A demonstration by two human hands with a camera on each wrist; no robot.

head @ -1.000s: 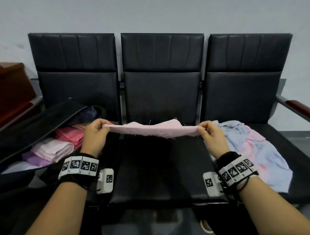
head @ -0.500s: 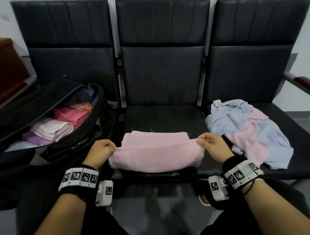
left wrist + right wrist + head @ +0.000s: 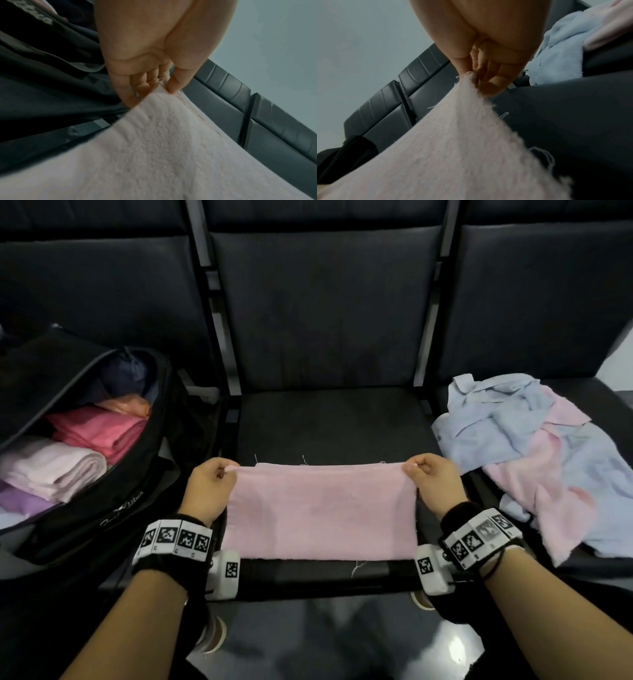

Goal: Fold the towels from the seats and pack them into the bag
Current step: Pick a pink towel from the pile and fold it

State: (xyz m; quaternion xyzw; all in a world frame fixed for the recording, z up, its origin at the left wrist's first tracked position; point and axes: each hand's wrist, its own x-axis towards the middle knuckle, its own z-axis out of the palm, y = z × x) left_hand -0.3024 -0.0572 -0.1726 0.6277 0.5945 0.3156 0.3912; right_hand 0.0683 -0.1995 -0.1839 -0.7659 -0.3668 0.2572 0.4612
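A pale pink towel [image 3: 322, 511] lies stretched flat over the front of the middle seat [image 3: 329, 422], with frayed threads at its edges. My left hand [image 3: 227, 472] pinches its far left corner, and my right hand [image 3: 412, 469] pinches its far right corner. The wrist views show thumb and fingers closed on the towel [image 3: 163, 148] [image 3: 453, 148] at each corner. An open black bag [image 3: 113, 508] sits on the left seat, holding folded pink, pale pink and lilac towels [image 3: 54, 470]. A crumpled heap of blue and pink towels [image 3: 534, 460] lies on the right seat.
Three black padded seats with upright backs stand in a row against a grey wall. Metal frame bars [image 3: 219, 330] separate the seats. The glossy dark floor [image 3: 342, 638] and the tips of my shoes show below the seat edge.
The towel, held up taut between both hands a second ago, has been brought down and laid over the seat front. Both hands kept their pinch, and my view tilted downward.
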